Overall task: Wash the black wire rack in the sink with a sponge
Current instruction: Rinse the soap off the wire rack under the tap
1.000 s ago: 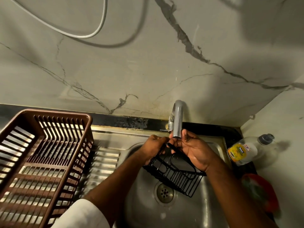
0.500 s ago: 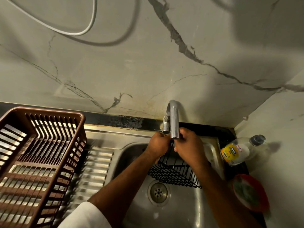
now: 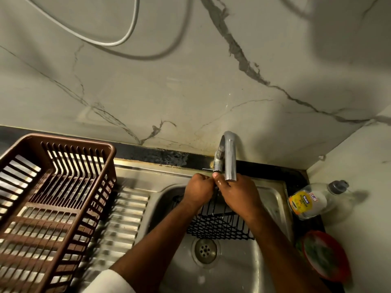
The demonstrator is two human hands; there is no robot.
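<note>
Marble walls rose behind the steel sink [image 3: 273, 199] where our left hand [image 3: 197, 190] and right hand [image 3: 239, 194] gripped the black wire rack [image 3: 220, 226] by its top wire under the tap [image 3: 229, 157]; it looked light, stiff, slippery when wet.

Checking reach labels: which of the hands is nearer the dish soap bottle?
Right. The right hand is over the sink under the tap, on the side toward the dish soap bottle; the left hand sits just beyond it, farther from the bottle.
</note>
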